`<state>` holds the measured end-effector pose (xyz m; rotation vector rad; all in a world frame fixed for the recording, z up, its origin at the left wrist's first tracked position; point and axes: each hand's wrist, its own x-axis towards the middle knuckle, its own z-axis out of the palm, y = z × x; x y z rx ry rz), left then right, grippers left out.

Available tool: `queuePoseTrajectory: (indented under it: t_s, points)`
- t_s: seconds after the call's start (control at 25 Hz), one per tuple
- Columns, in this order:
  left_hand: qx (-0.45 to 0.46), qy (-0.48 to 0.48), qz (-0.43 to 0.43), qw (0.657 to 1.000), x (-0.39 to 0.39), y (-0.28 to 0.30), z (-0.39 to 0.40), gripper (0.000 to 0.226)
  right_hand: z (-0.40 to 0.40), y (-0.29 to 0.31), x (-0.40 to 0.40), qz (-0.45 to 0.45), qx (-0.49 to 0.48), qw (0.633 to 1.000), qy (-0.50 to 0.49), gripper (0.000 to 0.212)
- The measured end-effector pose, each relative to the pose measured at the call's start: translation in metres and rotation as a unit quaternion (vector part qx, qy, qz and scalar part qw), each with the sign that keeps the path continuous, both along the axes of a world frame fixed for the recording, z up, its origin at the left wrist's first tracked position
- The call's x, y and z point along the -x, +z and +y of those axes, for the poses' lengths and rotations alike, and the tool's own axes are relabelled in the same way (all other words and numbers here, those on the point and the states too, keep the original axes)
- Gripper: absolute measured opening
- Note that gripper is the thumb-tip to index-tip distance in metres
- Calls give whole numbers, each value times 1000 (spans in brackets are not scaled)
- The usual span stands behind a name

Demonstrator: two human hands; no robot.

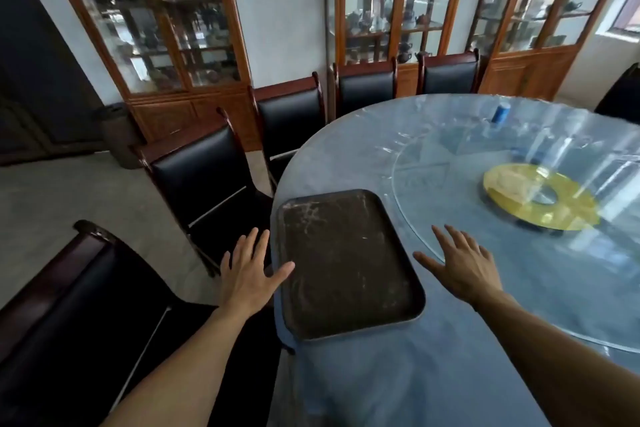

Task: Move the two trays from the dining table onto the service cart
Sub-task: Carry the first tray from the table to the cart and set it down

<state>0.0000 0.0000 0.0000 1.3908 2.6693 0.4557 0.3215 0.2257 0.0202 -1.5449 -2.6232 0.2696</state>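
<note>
Tray (343, 263): matt dark surface, scuffed; dining table (433, 374): blue cloth under glossy clear film; chairs (204, 177): glossy wood, smooth black upholstery.

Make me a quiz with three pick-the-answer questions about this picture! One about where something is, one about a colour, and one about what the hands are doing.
1. Where is the tray?
A. near the table's edge
B. on a chair
C. on the floor

2. What colour is the can far across the table?
A. red
B. blue
C. green

3. What are the left hand and right hand doing?
A. both lifting the tray
B. open, one on each side of the tray
C. clenched into fists

Answers:
1. A: the tray lies flat on the tablecloth close to the near edge.
2. B: the can is plainly blue.
3. B: both hands have spread fingers, and neither grips anything, though the left thumb is at the tray's rim.
</note>
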Motion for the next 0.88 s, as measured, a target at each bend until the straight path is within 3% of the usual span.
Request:
queuePoseTrajectory:
  t_s: [0.32, 0.6, 0.88]
  points:
    - [70, 55, -95, 992, 25, -44, 50, 91, 54, -44, 43, -10, 119, 993, -2, 87]
    - [96, 110, -292, 945, 62, -94, 97, 91, 91, -103, 79, -58, 244, 968, -21, 85]
    - [102, 198, -374, 900, 77, -120, 140, 85, 118, -133, 118, 5, 342, 934, -99, 90]
